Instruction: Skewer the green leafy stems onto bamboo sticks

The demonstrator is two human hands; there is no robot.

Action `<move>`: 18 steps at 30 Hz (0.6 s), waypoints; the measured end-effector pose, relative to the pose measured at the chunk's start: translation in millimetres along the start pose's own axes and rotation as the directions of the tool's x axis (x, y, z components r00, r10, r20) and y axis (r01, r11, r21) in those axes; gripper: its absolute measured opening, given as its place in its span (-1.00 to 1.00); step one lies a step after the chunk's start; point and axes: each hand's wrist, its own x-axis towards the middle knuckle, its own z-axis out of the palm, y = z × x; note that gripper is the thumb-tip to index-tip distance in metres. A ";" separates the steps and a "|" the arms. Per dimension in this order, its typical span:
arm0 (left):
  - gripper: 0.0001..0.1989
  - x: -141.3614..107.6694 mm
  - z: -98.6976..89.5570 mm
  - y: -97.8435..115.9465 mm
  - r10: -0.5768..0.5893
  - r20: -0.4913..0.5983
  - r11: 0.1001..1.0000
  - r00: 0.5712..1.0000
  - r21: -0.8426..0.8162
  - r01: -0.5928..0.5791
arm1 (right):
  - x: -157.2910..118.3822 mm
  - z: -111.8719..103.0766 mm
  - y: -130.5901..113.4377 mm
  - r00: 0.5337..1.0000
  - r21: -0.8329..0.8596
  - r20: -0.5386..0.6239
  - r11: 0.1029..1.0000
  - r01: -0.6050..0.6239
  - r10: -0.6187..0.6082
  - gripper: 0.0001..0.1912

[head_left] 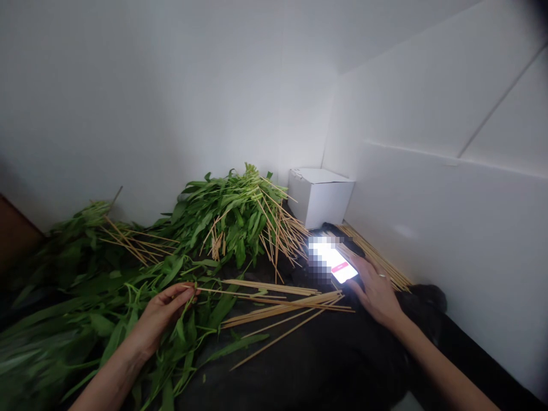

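My left hand [165, 311] is closed in a pinch on a thin wooden stick [233, 293] that points to the right. A leafy green stem [180, 328] hangs at its fingertips; whether the fingers grip it too, I cannot tell. Around that hand lie loose leafy greens [98, 325]. In my right hand [379, 291] is a phone [345, 271] with a bright screen, partly blurred out. Between the hands, several loose wooden sticks [274, 311] lie on a black sheet [317, 365].
A heap of bundled greens [222, 205] with sticks poking out stands against the back wall. Beside it is a white box [327, 200]. More sticks [387, 265] lie along the right wall. Another greens bundle with sticks [128, 242] lies at left.
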 end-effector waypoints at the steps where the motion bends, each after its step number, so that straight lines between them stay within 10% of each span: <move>1: -0.68 0.1 -0.5 -0.2 0.001 0.003 1.000 1.000 -0.002 -0.001 | 0.0 -0.1 -0.1 1.000 0.000 0.003 1.000 -0.001 0.001 -0.42; 18: -0.67 0.0 2.2 0.4 -0.017 -0.007 1.000 1.000 -0.023 0.017 | 3.8 -1.3 4.4 1.000 0.091 -0.022 0.996 0.025 -0.023 -0.45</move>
